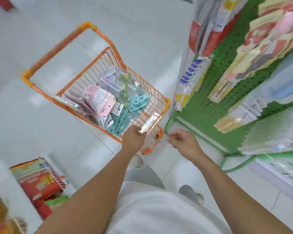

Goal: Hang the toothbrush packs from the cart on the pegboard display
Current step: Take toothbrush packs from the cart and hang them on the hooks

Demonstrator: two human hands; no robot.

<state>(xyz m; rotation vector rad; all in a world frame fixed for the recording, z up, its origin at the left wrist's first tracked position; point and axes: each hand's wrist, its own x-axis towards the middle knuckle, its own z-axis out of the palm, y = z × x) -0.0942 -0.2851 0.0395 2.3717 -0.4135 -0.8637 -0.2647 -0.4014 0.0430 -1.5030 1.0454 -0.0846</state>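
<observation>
A tall green perforated-metal pegboard display (201,105) fills the right side, its face dotted with small holes and crowded with rows of flat carded packs, blurred by motion; one row shows blue toothbrush heads on white and yellow cards (191,76). Its green tubular base frame stands on a pale, glossy tiled floor (41,132).

Just left of the display stands one small orange wire shopping cart (166,101), a grid of thin rods with a thick orange handle bar. Its basket holds a loose heap of flat packs: a fan of teal card packs (135,105) overlapping one another, too many and too overlapped to count, one pink rounded card pack (100,100) on top, clear rigid plastic blister cases (111,80) towards the far end, and dull mauve packs against the left wall.

At lower left a white wire rack (52,174) carries red and green soft bags, blurred.

Two bare forearms reach forward. The left hand (134,137) is over the cart's near corner and pinches the lower end of one long, narrow white toothbrush pack (150,122), which slants up and right from the fingers, lying across the cart's near rim. The right hand (181,139) hangs between cart and display base, fingers loosely curled, holding nothing.
</observation>
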